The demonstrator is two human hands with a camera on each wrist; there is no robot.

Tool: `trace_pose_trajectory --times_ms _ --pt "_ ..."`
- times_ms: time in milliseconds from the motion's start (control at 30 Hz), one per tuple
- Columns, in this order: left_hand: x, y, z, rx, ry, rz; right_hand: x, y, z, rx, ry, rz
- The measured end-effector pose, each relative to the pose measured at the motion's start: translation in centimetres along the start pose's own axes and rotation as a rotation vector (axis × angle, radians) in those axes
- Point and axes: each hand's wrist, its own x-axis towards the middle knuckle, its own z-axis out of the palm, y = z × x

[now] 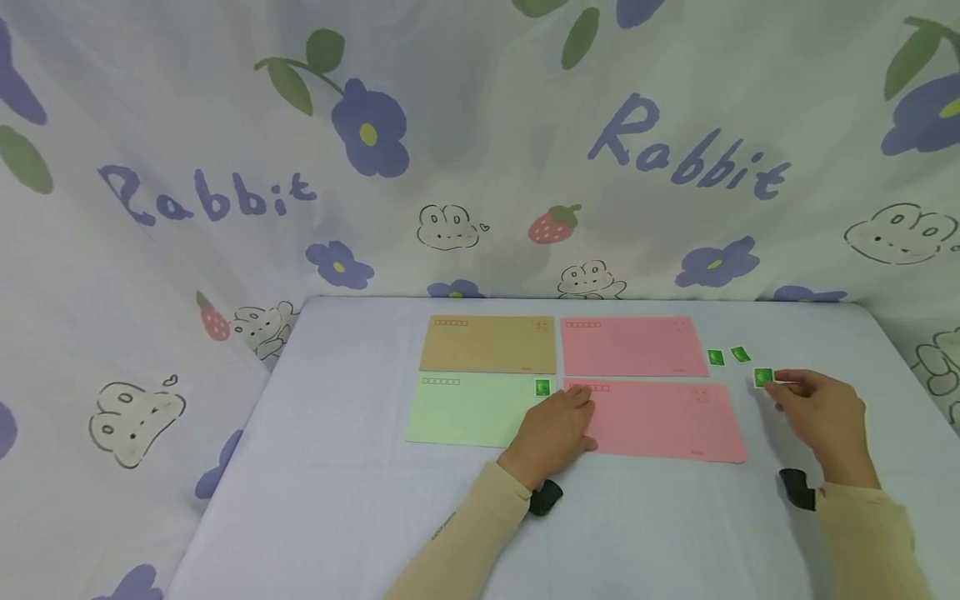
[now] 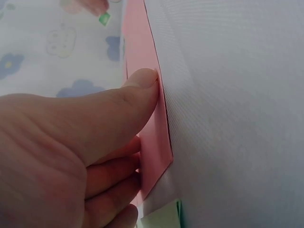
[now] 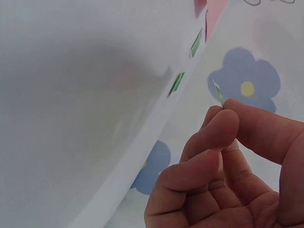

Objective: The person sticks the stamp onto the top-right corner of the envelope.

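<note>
My right hand [image 1: 825,417] pinches a small green stamp [image 1: 762,377] between thumb and fingertips, right of the envelopes. In the right wrist view the stamp [image 3: 218,93] shows nearly edge-on, clear of the table. My left hand [image 1: 551,433] rests on the left end of the near pink envelope [image 1: 660,429], its thumb and fingertips pressing the paper. It also overlaps the corner of the light green envelope [image 1: 465,412], which bears a green stamp [image 1: 542,387] at its upper right. Two loose stamps, one [image 1: 716,357] upright and one [image 1: 741,354] tilted, lie beyond my right hand.
A brown envelope [image 1: 487,346] and another pink envelope [image 1: 630,348] form the far row, close against the near two. All lie on a white-covered table [image 1: 322,483]. A patterned cloth [image 1: 480,150] hangs behind the table's far edge.
</note>
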Motion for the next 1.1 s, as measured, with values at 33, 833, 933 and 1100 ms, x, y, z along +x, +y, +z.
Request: trace_pose_trajectory --times_ms 33,833,933,1100 --pt "0.0 0.0 0.0 0.003 0.001 0.001 -0.1 -0.1 0.0 0.004 0.004 0.000" --pt "0.0 -0.1 0.1 0.020 0.014 0.007 -2.3 -1.4 1.3 0.080 0.028 0.028" --pt "0.0 -0.2 0.1 0.029 0.020 0.011 -2.5 -1.3 1.4 0.075 0.036 0.002" --pt "-0.1 -0.1 0.0 0.016 0.020 0.016 -2.7 -1.2 1.6 0.053 0.044 -0.046"
